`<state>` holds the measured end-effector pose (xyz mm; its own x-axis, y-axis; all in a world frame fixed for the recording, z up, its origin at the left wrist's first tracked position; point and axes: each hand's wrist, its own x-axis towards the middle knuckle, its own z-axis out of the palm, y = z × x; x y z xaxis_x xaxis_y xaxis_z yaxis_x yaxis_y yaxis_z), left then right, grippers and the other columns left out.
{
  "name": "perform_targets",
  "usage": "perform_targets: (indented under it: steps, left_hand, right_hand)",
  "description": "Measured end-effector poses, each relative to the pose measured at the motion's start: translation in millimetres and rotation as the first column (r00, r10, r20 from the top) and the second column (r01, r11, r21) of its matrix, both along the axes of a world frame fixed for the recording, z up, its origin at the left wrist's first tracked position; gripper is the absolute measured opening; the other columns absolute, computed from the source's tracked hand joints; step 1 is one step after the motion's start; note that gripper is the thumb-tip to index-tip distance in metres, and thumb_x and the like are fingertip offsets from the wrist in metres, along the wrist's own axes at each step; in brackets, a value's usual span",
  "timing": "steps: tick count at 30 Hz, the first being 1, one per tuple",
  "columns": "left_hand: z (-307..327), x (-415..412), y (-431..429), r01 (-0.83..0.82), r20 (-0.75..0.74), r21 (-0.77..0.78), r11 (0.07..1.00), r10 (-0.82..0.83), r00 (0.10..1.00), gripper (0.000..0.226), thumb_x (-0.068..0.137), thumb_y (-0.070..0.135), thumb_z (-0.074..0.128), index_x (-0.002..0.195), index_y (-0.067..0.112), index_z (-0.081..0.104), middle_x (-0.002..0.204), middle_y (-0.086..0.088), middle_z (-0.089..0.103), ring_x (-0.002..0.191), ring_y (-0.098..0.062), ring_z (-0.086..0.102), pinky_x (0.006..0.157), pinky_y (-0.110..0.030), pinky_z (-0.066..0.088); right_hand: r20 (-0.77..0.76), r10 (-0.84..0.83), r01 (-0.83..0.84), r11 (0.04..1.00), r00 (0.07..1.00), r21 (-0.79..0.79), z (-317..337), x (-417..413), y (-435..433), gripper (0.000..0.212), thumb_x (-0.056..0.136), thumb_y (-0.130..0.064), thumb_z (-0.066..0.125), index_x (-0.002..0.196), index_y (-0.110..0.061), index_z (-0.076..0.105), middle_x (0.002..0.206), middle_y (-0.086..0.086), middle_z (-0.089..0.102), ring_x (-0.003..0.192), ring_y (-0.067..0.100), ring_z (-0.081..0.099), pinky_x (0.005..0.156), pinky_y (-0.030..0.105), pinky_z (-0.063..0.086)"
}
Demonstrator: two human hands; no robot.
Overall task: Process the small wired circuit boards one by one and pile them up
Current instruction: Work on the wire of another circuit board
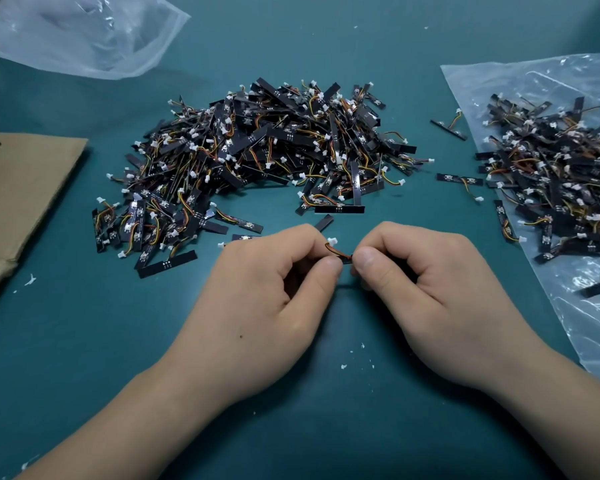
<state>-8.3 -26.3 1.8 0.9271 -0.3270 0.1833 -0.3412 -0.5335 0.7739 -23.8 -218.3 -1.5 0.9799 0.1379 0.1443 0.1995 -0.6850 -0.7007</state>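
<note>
Electronics assembly workbench, teal mat (pixel 84 341), heaped wired circuit boards (pixel 257 150), plastic parts bags (pixel 568 306)

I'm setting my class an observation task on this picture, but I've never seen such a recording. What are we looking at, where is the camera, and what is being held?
No machine here: a person works with bare hands. The one picture comes from a camera worn on their head, looking down. The left hand and right hand together pinch one small black circuit board with coloured wires and a white plug. On the teal table surface lies a big loose pile of similar wired boards. At the right, a clear plastic bag carries more; whether on or inside it is unclear. A crumpled clear bag lies top left, brown cardboard at the left edge.
</note>
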Motion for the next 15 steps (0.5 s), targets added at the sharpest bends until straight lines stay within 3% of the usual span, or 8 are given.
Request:
perform_targets:
  steps: [5,10,15]
  left_hand:
    - [-2.2,0.6,0.7,0.004,-0.016,-0.047,0.999,-0.005,1.000,0.019,0.096,0.033,0.060,0.080,0.023,0.066,0.062,0.002,0.053,0.058,-0.019,0.050,0.051,-0.032,0.051]
    - [-1.9,0.3,0.6,-0.011,-0.009,-0.026,1.000,0.011,1.000,0.019,0.095,0.033,0.059,0.079,0.024,0.064,0.062,0.002,0.055,0.057,-0.021,0.054,0.053,-0.035,0.048]
    - [-0.4,-0.9,-0.4,-0.005,-0.023,-0.021,1.000,0.005,1.000,0.019,0.095,0.033,0.059,0.078,0.025,0.063,0.061,0.004,0.055,0.054,-0.018,0.060,0.052,-0.027,0.043]
  right_hand:
    - [-0.001,0.006,-0.006,0.999,1.000,0.043,0.1,-1.4,-1.1,0.026,0.100,-0.043,0.048,0.080,-0.031,0.059,0.073,-0.010,0.062,0.074,0.017,0.059,0.067,0.044,0.049]
    - [-0.022,0.011,-0.010,1.000,1.000,0.019,-0.1,0.5,-1.0,0.025,0.100,-0.041,0.049,0.078,-0.036,0.060,0.074,-0.014,0.063,0.076,0.015,0.060,0.069,0.044,0.049]
    - [-0.022,0.007,-0.007,1.000,1.000,0.024,0.7,-0.7,-1.7,0.027,0.097,-0.044,0.049,0.079,-0.030,0.062,0.073,-0.009,0.065,0.075,0.015,0.061,0.069,0.044,0.050]
